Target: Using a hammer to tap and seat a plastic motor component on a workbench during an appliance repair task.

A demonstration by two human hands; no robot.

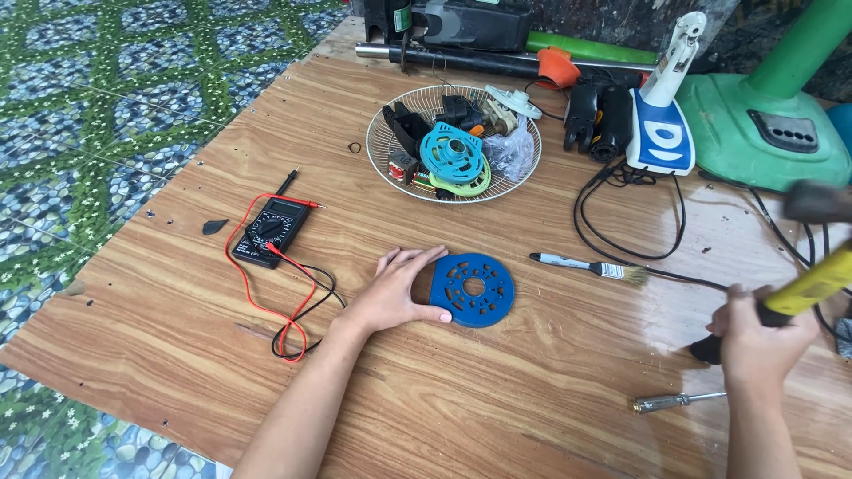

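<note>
My left hand (pixel 393 293) lies flat on the wooden board, its fingers and thumb holding the left edge of a round blue plastic disc (pixel 474 289) pierced with holes. My right hand (pixel 761 335) is raised at the right side, shut on the yellow and black handle of a hammer (pixel 815 282). The dark hammer head (pixel 815 202) is blurred, up and to the right of the disc. The two hands are far apart.
A wire fan guard (pixel 380 158) holds several fan parts. A black multimeter (pixel 272 230) with red and black leads lies left. A paintbrush (pixel 589 265), a screwdriver (pixel 678 401), black cables, a green fan base (pixel 763 133) and dark tools sit right and behind.
</note>
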